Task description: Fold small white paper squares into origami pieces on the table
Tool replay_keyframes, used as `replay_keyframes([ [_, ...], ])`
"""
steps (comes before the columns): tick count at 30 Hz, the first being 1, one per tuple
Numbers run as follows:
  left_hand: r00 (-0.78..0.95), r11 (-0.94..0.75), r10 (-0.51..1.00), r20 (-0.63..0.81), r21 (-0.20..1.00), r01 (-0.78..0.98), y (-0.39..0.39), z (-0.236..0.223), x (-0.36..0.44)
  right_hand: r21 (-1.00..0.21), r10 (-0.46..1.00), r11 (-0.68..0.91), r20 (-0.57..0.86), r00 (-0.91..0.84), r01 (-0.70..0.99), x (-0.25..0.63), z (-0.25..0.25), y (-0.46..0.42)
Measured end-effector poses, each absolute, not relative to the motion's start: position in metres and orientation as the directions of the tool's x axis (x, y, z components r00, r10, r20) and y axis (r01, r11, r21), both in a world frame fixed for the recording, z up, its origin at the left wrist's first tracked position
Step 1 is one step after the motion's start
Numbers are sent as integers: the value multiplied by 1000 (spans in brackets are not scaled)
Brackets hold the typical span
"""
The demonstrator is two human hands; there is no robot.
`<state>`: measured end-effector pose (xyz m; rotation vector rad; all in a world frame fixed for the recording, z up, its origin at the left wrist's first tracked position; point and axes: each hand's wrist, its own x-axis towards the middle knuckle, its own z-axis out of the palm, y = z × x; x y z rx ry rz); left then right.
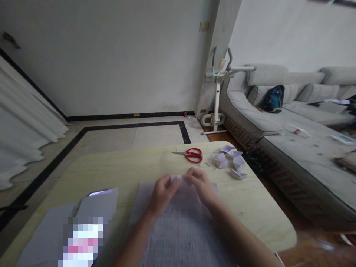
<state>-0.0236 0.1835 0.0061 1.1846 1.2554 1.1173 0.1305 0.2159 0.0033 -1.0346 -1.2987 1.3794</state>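
Close together over the middle of the table, my left hand (pixel 162 193) and my right hand (pixel 201 186) pinch a small piece of white paper (pixel 175 178) between thumbs and fingers. The fingers cover much of it, so its folds are hard to make out. Beneath both hands and forearms lies a large sheet of paper with printed or written lines (pixel 183 226). Just beyond the hands rest red-handled scissors (pixel 194 155), blades pointing left. Several folded white paper pieces (pixel 221 161) sit in a group to the right of the scissors.
White sheets (pixel 51 226) lie at the table's left, with a lit, pixelated screen (pixel 83 244) near them. Small paper scraps (pixel 208 164) are scattered beside the scissors. Past the light wooden table (pixel 111 167), a grey sofa (pixel 311 148) stands right and a white exercise machine (pixel 217 100) stands behind.
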Motion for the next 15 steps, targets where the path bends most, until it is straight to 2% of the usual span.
replay_keyframes([
  [8,30,95,995,-96,995,8,185,3,-23,-999,986,14,19,-168,-32,129,1,217],
  [15,28,98,995,-98,995,5,186,0,-22,-994,980,65,47,-192,89,128,0,217],
])
